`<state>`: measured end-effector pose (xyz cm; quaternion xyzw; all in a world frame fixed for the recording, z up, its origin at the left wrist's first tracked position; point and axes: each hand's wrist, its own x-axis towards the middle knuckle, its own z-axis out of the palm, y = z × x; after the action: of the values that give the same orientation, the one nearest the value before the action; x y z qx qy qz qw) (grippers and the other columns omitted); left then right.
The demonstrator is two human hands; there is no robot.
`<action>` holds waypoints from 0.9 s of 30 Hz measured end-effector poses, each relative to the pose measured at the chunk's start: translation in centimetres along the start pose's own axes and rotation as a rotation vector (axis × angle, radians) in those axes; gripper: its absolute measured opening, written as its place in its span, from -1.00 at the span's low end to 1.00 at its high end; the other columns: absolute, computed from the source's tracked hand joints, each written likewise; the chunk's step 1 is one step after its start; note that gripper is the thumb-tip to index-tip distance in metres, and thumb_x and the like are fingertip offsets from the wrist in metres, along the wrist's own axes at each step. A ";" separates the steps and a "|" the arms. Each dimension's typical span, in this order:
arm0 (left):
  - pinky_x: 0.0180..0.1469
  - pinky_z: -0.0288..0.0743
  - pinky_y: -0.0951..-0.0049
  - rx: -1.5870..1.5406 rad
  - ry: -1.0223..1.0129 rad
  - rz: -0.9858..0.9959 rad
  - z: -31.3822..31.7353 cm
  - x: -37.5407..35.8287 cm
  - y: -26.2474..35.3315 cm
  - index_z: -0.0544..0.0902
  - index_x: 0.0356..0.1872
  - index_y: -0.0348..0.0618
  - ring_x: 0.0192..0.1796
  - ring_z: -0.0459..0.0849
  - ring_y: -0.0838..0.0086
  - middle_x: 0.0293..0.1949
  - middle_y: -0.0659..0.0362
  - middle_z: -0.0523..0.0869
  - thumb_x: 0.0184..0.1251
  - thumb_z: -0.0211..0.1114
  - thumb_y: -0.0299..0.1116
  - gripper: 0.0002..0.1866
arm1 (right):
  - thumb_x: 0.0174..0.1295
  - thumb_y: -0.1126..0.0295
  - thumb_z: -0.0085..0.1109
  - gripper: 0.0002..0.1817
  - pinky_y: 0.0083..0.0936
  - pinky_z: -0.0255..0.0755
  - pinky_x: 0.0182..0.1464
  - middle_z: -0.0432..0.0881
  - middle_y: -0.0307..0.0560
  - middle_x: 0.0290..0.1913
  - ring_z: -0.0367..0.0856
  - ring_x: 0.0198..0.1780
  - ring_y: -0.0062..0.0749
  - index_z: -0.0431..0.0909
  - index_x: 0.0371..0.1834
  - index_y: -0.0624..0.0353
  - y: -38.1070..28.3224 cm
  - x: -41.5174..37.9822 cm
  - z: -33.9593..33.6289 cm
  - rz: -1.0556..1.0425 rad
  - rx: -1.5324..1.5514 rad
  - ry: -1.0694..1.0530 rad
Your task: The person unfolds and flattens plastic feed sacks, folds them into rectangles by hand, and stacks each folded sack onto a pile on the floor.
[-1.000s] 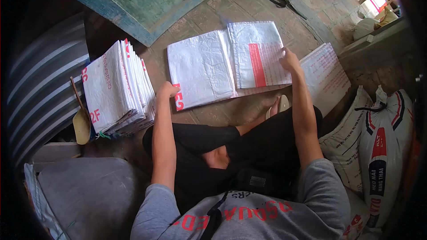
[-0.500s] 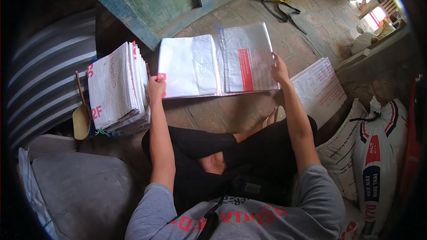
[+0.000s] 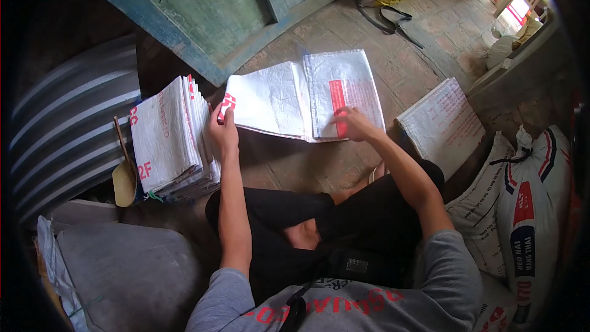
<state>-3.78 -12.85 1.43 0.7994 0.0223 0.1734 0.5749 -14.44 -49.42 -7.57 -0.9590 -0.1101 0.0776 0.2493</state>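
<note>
While grasping folded white sack (image 3: 286, 103) at left edge with left hand (image 3: 222, 131), cannot confirm grip of right hand (image 3: 354, 123); judged light, limp, slippery; best held by edges.

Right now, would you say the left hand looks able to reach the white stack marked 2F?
Probably yes: the left hand is close beside the white stack marked 2F, with nothing visible blocking the way, though its fingers are at the edge of the opened white sheet.
</note>
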 end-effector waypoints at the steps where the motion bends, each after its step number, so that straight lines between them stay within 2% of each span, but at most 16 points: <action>1: 0.01 0.51 0.45 -0.102 0.008 0.052 1.0 -0.7 1.4 0.63 0.09 -0.32 -0.09 0.68 0.43 -0.12 0.07 0.75 0.34 0.30 -0.35 -0.64 | 0.07 0.33 0.29 -0.45 -0.09 0.34 0.28 0.52 0.01 0.22 0.41 0.27 -0.04 0.55 0.22 -0.13 0.5 0.8 1.3 -0.087 0.062 -0.034; 2: 0.01 0.51 0.46 -0.204 0.015 0.102 1.9 -1.5 3.0 0.62 0.11 -0.32 -0.09 0.67 0.45 -0.11 0.08 0.74 0.37 0.28 -0.36 -0.65 | 0.13 0.29 0.28 -0.47 -0.10 0.34 0.27 0.54 0.02 0.20 0.44 0.26 -0.09 0.54 0.24 -0.07 0.6 1.5 2.0 -0.173 0.124 -0.068; 3: 0.03 0.51 0.46 -0.096 -0.017 0.173 2.2 -2.6 5.0 0.61 0.11 -0.31 -0.05 0.66 0.46 -0.08 0.09 0.73 0.40 0.29 -0.32 -0.64 | 0.20 0.21 0.22 -0.49 -0.12 0.35 0.26 0.55 0.03 0.19 0.45 0.25 -0.13 0.51 0.26 -0.01 0.0 1.9 1.6 -0.057 0.438 -0.076; 5: 0.06 0.50 0.45 -0.178 -0.128 0.200 3.5 -4.7 7.5 0.59 0.16 -0.30 -0.01 0.65 0.45 0.00 0.08 0.70 0.38 0.33 -0.31 -0.60 | 0.36 0.04 0.10 -0.46 -0.14 0.35 0.25 0.57 0.04 0.18 0.48 0.24 -0.22 0.46 0.30 0.11 -2.4 2.2 -1.3 0.185 1.057 -0.092; 6: 0.09 0.50 0.45 -0.252 -0.228 0.186 4.1 -5.7 8.3 0.57 0.17 -0.29 0.02 0.65 0.45 0.04 0.07 0.69 0.36 0.35 -0.30 -0.57 | 0.43 -0.20 -0.17 -0.28 -0.14 0.35 0.24 0.49 0.03 0.29 0.46 0.25 -0.24 0.32 0.39 0.18 -4.1 1.5 -4.2 0.242 1.006 -0.101; 9: 0.17 0.48 0.39 -0.409 -0.585 0.219 6.0 -8.8 9.9 0.56 0.20 -0.27 0.10 0.63 0.40 0.10 0.04 0.66 0.33 0.38 -0.23 -0.51 | 0.27 -0.42 -0.18 -0.08 -0.22 0.41 0.17 0.48 0.04 0.28 0.55 0.13 -0.25 0.29 0.40 0.18 -4.9 1.3 -7.4 0.229 1.473 -0.082; 11: 0.28 0.38 0.42 -0.414 -0.823 0.219 6.8 -9.5 9.6 0.49 0.25 -0.29 0.22 0.56 0.37 0.22 0.08 0.58 0.37 0.34 -0.23 -0.48 | 0.22 -0.50 -0.24 -0.02 -0.26 0.40 0.16 0.47 -0.01 0.28 0.52 0.16 -0.25 0.25 0.43 0.12 -3.9 1.0 -9.8 0.267 1.654 -0.091; 12: 0.21 0.44 0.41 -0.315 -0.850 0.225 7.2 -9.6 9.1 0.50 0.24 -0.29 0.17 0.61 0.35 0.19 0.02 0.60 0.36 0.32 -0.24 -0.50 | 0.20 -0.50 -0.21 -0.02 -0.29 0.41 0.13 0.45 -0.04 0.27 0.52 0.14 -0.31 0.27 0.41 0.12 -3.6 0.5 -11.0 0.324 1.573 0.008; 13: 0.17 0.47 0.40 -0.208 -0.838 0.214 7.5 -9.5 8.1 0.52 0.21 -0.28 0.14 0.63 0.33 0.14 -0.01 0.62 0.35 0.33 -0.20 -0.50 | 0.22 -0.45 -0.12 -0.10 -0.38 0.42 0.06 0.49 -0.10 0.21 0.50 0.09 -0.43 0.39 0.30 0.13 -3.0 0.0 -12.1 0.366 1.463 0.075; 15: 0.08 0.53 0.38 0.005 -0.815 0.194 8.3 -9.3 5.8 0.58 0.15 -0.26 0.08 0.67 0.30 0.06 -0.06 0.67 0.31 0.33 -0.13 -0.50 | 0.22 -0.26 0.09 -0.32 -0.46 0.41 -0.05 0.56 -0.14 0.06 0.52 -0.02 -0.51 0.51 0.13 0.11 1.0 0.0 -11.3 0.538 1.301 0.197; 16: 0.00 0.55 0.36 0.153 -0.829 0.153 8.6 -9.1 3.7 0.60 0.09 -0.26 0.02 0.70 0.26 0.03 -0.02 0.68 0.29 0.33 -0.14 -0.54 | 0.23 -0.16 0.13 -0.39 -0.48 0.41 -0.12 0.56 -0.19 -0.06 0.50 -0.11 -0.53 0.53 0.12 0.12 1.7 -0.6 -11.3 0.539 1.160 0.238; 18: -0.01 0.56 0.33 0.313 -0.810 0.005 8.9 -9.4 0.4 0.60 0.06 -0.26 -0.02 0.72 0.24 -0.01 0.00 0.71 0.29 0.32 -0.11 -0.53 | 0.23 0.03 0.20 -0.51 -0.50 0.41 -0.26 0.56 -0.28 -0.30 0.46 -0.28 -0.59 0.55 0.08 0.14 2.7 -1.5 -11.2 0.533 0.877 0.307; 19: -0.02 0.56 0.31 0.392 -0.797 -0.069 9.1 -9.5 -0.5 0.61 0.05 -0.26 -0.04 0.73 0.23 -0.02 0.01 0.72 0.29 0.31 -0.09 -0.53 | 0.21 0.07 0.20 -0.55 -0.47 0.43 -0.28 0.57 -0.22 -0.35 0.49 -0.33 -0.55 0.58 0.03 0.15 4.5 -1.6 -10.4 0.597 0.761 0.270; 21: -0.01 0.56 0.26 0.460 -0.818 -0.088 9.2 -9.7 -1.6 0.59 0.04 -0.25 -0.10 0.75 0.18 -0.10 0.00 0.75 0.26 0.31 0.01 -0.47 | 0.19 0.14 0.20 -0.62 -0.42 0.45 -0.31 0.59 -0.11 -0.45 0.56 -0.41 -0.47 0.62 -0.06 0.18 7.2 -1.1 -8.2 0.713 0.526 0.197; 24: 0.00 0.56 0.27 0.480 -0.889 -0.193 9.5 -10.0 -1.5 0.58 0.04 -0.23 -0.06 0.73 0.19 -0.13 0.01 0.76 0.21 0.33 0.09 -0.41 | 0.15 0.18 0.19 -0.68 -0.35 0.49 -0.33 0.65 0.05 -0.42 0.67 -0.35 -0.34 0.65 -0.19 0.19 7.4 -1.2 -7.0 0.771 0.301 0.140; 27: -0.01 0.56 0.27 0.642 -0.891 -0.186 9.7 -10.4 -1.8 0.57 0.05 -0.22 -0.06 0.73 0.18 -0.13 0.04 0.76 0.18 0.35 0.14 -0.36 | 0.14 0.16 0.21 -0.69 -0.25 0.52 -0.27 0.69 0.12 -0.35 0.70 -0.29 -0.16 0.65 -0.23 0.17 8.0 -1.3 -5.6 0.730 0.230 0.273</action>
<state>-10.37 -23.49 -5.61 0.9250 -0.1009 -0.2484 0.2692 -13.21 -59.09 -6.57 -0.9024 0.2810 0.0449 0.3234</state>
